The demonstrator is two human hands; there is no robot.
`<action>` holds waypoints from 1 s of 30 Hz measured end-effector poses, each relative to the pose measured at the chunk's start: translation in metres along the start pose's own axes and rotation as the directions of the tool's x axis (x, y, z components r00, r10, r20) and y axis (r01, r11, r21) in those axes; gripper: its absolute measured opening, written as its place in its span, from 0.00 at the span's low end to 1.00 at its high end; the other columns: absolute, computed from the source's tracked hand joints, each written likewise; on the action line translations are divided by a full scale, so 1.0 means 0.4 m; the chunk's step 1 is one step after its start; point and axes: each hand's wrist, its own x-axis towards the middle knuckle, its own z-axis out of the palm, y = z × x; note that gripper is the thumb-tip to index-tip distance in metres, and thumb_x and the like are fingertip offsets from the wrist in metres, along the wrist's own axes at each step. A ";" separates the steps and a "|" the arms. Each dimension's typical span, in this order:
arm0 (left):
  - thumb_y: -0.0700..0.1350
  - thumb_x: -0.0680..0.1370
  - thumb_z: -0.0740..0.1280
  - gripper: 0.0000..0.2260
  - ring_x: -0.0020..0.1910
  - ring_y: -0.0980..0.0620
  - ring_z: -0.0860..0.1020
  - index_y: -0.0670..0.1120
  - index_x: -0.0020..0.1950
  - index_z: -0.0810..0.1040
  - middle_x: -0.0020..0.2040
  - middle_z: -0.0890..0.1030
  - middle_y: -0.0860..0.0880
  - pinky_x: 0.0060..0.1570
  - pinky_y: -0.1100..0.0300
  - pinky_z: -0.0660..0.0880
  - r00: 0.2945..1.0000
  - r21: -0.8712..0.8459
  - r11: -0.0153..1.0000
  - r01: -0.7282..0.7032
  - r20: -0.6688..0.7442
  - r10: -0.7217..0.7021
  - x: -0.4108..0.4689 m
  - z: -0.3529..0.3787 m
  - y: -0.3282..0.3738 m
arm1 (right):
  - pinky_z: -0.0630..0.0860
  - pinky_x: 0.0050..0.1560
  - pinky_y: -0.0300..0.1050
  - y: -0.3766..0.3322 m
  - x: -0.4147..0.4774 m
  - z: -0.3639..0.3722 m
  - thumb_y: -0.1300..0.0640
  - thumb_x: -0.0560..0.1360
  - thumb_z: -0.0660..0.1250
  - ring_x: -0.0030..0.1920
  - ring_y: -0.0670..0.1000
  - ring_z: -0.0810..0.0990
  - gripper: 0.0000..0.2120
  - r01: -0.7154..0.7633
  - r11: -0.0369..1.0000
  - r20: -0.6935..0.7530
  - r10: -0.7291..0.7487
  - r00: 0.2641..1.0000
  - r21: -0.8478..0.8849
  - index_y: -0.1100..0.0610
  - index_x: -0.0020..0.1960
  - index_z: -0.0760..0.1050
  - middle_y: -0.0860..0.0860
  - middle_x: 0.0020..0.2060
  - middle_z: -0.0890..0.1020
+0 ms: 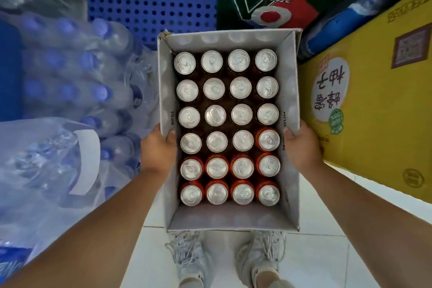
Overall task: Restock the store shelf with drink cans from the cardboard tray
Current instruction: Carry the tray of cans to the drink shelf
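Cardboard tray (229, 218) of 24 drink cans (216, 116), carried above a white tiled floor (327, 229).
The fingers are hidden outside the tray's walls. The left hand (156, 147) grips the left long wall and the right hand (301, 145) the right, thumbs hooked over the rims. Wrapped water bottles (70, 72) lie left, a yellow carton (374, 100) right.

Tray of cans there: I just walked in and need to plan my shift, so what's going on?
A person holds the cardboard tray by its side walls, left hand and right hand each with a thumb over the rim. It is full: six rows of four upright cans, none taken out yet. Bottled water packs lie to its left, a yellow carton to its right.
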 end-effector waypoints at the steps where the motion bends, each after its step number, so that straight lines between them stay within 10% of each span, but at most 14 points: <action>1: 0.42 0.79 0.64 0.14 0.56 0.33 0.78 0.39 0.63 0.77 0.54 0.82 0.35 0.57 0.48 0.75 1.000 0.000 1.000 -0.010 -0.001 0.010 -0.002 -0.005 -0.002 | 0.73 0.61 0.52 0.001 -0.007 -0.002 0.58 0.80 0.63 0.60 0.63 0.77 0.16 0.010 1.000 -0.010 -0.011 1.000 -0.017 0.66 0.63 0.72 0.64 0.57 0.80; 21: 0.42 0.79 0.65 0.10 0.53 0.38 0.79 0.40 0.57 0.79 0.51 0.83 0.38 0.45 0.56 0.68 0.996 0.046 0.996 0.079 0.028 -0.080 -0.540 -0.491 0.075 | 0.71 0.45 0.52 -0.147 -0.567 -0.420 0.59 0.78 0.62 0.49 0.67 0.78 0.12 0.023 0.992 0.074 -0.014 0.997 -0.120 0.63 0.59 0.74 0.66 0.46 0.81; 30: 0.43 0.79 0.64 0.07 0.46 0.38 0.76 0.42 0.53 0.79 0.47 0.83 0.37 0.40 0.55 0.62 0.986 0.174 0.971 -0.162 0.075 0.151 -0.844 -0.833 0.187 | 0.77 0.47 0.57 -0.149 -0.994 -0.675 0.62 0.76 0.66 0.43 0.64 0.80 0.07 -0.043 0.991 -0.098 0.056 0.994 0.131 0.65 0.51 0.76 0.64 0.40 0.82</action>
